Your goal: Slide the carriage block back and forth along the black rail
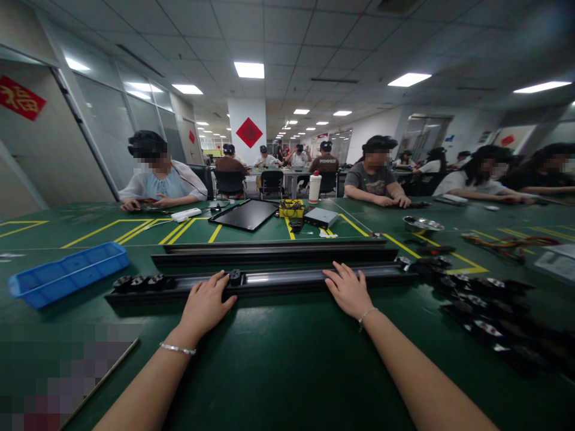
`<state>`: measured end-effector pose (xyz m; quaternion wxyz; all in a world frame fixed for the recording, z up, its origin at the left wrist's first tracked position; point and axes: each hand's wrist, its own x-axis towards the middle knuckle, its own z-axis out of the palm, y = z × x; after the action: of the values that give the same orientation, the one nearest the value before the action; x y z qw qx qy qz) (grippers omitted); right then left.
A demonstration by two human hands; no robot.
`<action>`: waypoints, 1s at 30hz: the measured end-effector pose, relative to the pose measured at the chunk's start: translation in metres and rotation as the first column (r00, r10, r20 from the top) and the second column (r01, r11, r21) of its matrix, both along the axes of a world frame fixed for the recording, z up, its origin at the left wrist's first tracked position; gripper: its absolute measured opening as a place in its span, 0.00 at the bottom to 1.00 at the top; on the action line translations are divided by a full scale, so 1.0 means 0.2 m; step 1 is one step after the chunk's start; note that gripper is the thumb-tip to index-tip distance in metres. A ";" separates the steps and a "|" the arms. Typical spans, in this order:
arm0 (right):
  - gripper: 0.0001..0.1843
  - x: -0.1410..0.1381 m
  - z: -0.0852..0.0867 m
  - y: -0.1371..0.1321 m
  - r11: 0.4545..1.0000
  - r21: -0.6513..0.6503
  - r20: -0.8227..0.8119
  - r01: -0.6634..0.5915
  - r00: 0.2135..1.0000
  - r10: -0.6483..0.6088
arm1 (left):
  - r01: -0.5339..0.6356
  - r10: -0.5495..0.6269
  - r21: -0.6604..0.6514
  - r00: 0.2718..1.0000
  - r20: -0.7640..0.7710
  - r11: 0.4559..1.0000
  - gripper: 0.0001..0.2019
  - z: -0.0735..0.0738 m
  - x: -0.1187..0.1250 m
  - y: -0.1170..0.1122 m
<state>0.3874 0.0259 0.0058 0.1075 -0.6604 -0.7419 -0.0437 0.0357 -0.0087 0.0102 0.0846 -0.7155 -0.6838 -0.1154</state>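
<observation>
A long black rail (pixel 287 278) with a channel along its top lies crosswise in front of me. My left hand (pixel 204 308) rests on its left half, palm down with fingers stretched out. Just right of those fingertips, a small black block-like part (pixel 235 276) sits in the channel. Several similar black parts (pixel 139 282) line the rail's left end. My right hand (pixel 348 290) lies on the right half, fingers spread, holding nothing. Behind it, a second black rail (pixel 274 254) runs roughly parallel.
A blue plastic bin (pixel 69 272) stands at left. Loose black parts (pixel 489 317) are piled at right, near a metal bowl (pixel 422 224). Farther back are a flat black panel (pixel 247 214), a yellow box of cables (pixel 291 208) and a white bottle (pixel 315 187). Other people sit around the green table.
</observation>
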 end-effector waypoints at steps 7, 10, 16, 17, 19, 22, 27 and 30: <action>0.25 0.00 -0.01 0.00 1.000 0.007 -0.034 -0.003 0.999 0.004 | -0.051 0.046 -0.107 0.998 -0.047 0.993 0.31 0.02 0.03 0.02; 0.25 -0.01 0.00 0.00 1.000 0.014 -0.041 -0.007 0.999 0.007 | -0.088 0.083 -0.048 0.992 -0.095 0.995 0.32 0.00 0.06 0.01; 0.24 -0.01 0.00 -0.01 0.999 0.036 -0.056 -0.007 0.998 0.009 | -0.060 0.059 -0.001 0.993 -0.100 0.998 0.33 -0.06 0.04 0.01; 0.24 -0.01 0.00 -0.01 0.999 0.035 -0.059 -0.006 0.998 0.008 | -0.057 0.057 -0.001 0.993 -0.103 0.998 0.34 -0.07 0.04 0.01; 0.23 -0.01 -0.01 0.00 0.999 0.032 -0.064 -0.006 0.998 0.008 | -0.057 0.057 -0.003 0.992 -0.114 0.998 0.34 -0.07 0.03 0.02; 0.23 -0.01 -0.02 0.00 0.999 0.041 -0.075 -0.003 0.997 0.006 | -0.050 0.048 -0.014 0.991 -0.126 0.999 0.35 -0.07 0.02 0.02; 0.23 -0.03 -0.02 -0.01 0.998 0.059 -0.105 0.004 0.994 0.002 | -0.038 0.035 -0.021 0.992 -0.123 0.999 0.35 -0.08 0.00 0.02; 0.22 -0.05 -0.01 -0.01 0.998 0.060 -0.111 -0.013 0.994 0.020 | -0.035 0.033 -0.009 0.993 -0.110 0.999 0.34 -0.08 0.00 0.02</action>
<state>0.3782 0.0232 0.0031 0.1688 -0.6522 -0.7385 -0.0276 0.0360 -0.0039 -0.0053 0.1200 -0.7095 -0.6908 -0.0705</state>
